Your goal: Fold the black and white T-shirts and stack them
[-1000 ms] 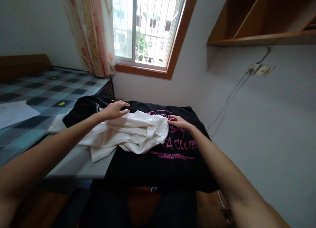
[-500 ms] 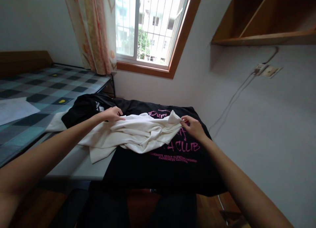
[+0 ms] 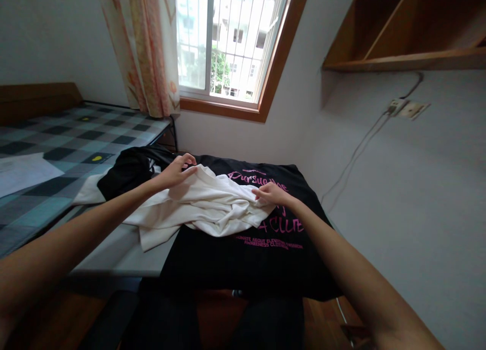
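A crumpled white garment (image 3: 224,208) lies in loose folds over a black garment (image 3: 243,266) printed with pink lettering. My left hand (image 3: 178,172) is at the white cloth's far left edge, its thumb and fingers closed on a raised bit of fabric. On the right side, my right hand (image 3: 272,193) pinches the far edge of the same cloth between thumb and fingers. A sleeve-like end of the white garment hangs toward the near side, on the pale table top (image 3: 121,251). The white garment's exact kind is hard to tell in these folds.
Bunched black cloth (image 3: 123,173) sits left of my left hand. Beyond it is a bed with a checked cover (image 3: 125,125) and papers (image 3: 26,173). A wall with a socket (image 3: 408,108) and hanging cables borders the right. A wooden shelf (image 3: 402,61) projects above.
My right hand has moved left along the white garment. My left hand has risen slightly and moved away from me, lifting the far edge of the cloth into a peak.
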A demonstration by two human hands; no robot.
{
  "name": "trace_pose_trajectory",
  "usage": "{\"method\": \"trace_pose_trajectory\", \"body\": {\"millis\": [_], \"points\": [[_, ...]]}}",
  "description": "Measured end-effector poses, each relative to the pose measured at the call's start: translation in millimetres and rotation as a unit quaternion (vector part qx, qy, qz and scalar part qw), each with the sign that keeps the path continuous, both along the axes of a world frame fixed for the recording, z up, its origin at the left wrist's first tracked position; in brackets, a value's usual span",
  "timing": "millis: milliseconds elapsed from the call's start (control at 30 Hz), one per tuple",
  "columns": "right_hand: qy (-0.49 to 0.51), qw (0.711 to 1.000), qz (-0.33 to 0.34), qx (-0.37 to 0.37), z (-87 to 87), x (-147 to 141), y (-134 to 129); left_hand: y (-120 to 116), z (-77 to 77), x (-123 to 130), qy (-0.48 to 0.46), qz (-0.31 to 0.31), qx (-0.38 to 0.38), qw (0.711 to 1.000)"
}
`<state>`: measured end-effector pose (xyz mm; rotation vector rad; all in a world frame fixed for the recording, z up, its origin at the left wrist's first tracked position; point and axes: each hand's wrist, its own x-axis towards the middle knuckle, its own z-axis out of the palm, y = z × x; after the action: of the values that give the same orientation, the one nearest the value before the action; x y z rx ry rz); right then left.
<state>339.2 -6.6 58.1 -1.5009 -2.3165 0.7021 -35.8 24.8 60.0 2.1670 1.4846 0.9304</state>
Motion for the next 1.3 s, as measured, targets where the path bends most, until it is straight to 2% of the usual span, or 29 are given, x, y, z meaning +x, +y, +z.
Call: {"method": "trace_pose_trajectory", "body": {"millis": [100, 167, 300, 400, 533, 600, 667, 767, 833, 933, 967, 1000, 1033, 1067, 1133, 1167, 1200, 1267, 1300], "points": [[-0.063, 0.998, -0.007, 0.013, -2.4, 0.0, -11.6, -7.5, -3.7, -14.5, 0.072, 0.089, -0.018, 0.993], [-0.099, 0.993, -0.037, 0.056, -0.8, 5.9, -19.6, -12.8, -4.7, -24.8, 0.12, 0.117, -0.074, 0.983], [-0.124, 0.982, -0.104, 0.097, 9.3, 28.7, -28.1, -21.6, -3.6, -37.5, 0.178, 0.045, -0.206, 0.961], [-0.129, 0.98, -0.132, 0.07, 14.6, 48.9, -28.6, -25.0, -4.2, -40.3, 0.197, 0.041, -0.199, 0.959], [-0.166, 0.974, -0.154, 0.0, 12.3, 66.3, -31.6, -21.4, -6.6, -42.6, 0.227, 0.078, -0.202, 0.95], [-0.178, 0.973, -0.145, -0.036, 10.8, 69.4, -34.7, -15.4, -8.0, -43.9, 0.237, 0.106, -0.154, 0.953], [-0.172, 0.973, -0.155, -0.008, 12.5, 71.1, -36.1, -7.9, -9.8, -44.7, 0.239, 0.093, -0.097, 0.962], [-0.086, 0.957, -0.229, 0.155, 23.9, 75.3, -29.9, 1.6, -13.2, -43.2, 0.22, -0.035, -0.116, 0.968], [0.051, 0.928, -0.28, 0.239, 35.4, 79.5, -21.2, 3.4, -13.5, -39.6, 0.191, -0.112, -0.154, 0.963], [0.293, 0.864, -0.324, 0.252, 51.9, 84.3, -11.7, -3.4, -5.5, -31.6, 0.146, -0.153, -0.157, 0.965], [0.345, 0.852, -0.321, 0.23, 55.9, 84.7, -12.0, -8.1, -0.4, -28.8, 0.131, -0.16, -0.158, 0.966], [0.373, 0.852, -0.31, 0.198, 58.8, 84.2, -14.6, -13.6, 5.2, -26.2, 0.114, -0.172, -0.168, 0.964], [0.376, 0.866, -0.291, 0.157, 60.3, 82.9, -19.3, -19.7, 10.8, -24.0, 0.099, -0.188, -0.188, 0.959], [0.353, 0.892, -0.261, 0.11, 60.3, 80.7, -25.8, -26.1, 15.6, -22.2, 0.091, -0.207, -0.219, 0.949], [0.241, 0.955, -0.171, 0.011, 55.0, 73.6, -41.1, -38.4, 20.8, -19.1, 0.113, -0.242, -0.262, 0.927], [0.16, 0.98, -0.112, -0.033, 49.9, 68.9, -48.3, -43.6, 20.9, -17.8, 0.146, -0.24, -0.251, 0.926], [0.074, 0.993, -0.053, -0.07, 43.4, 63.6, -54.2, -47.8, 19.5, -16.5, 0.183, -0.226, -0.213, 0.933], [-0.076, 0.99, 0.03, -0.116, 28.5, 52.2, -60.8, -52.3, 14.5, -14.3, 0.233, -0.192, -0.103, 0.948], [-0.129, 0.983, 0.042, -0.124, 21.5, 46.5, -61.3, -52.5, 12.4, -13.5, 0.232, -0.185, -0.058, 0.953]]}}
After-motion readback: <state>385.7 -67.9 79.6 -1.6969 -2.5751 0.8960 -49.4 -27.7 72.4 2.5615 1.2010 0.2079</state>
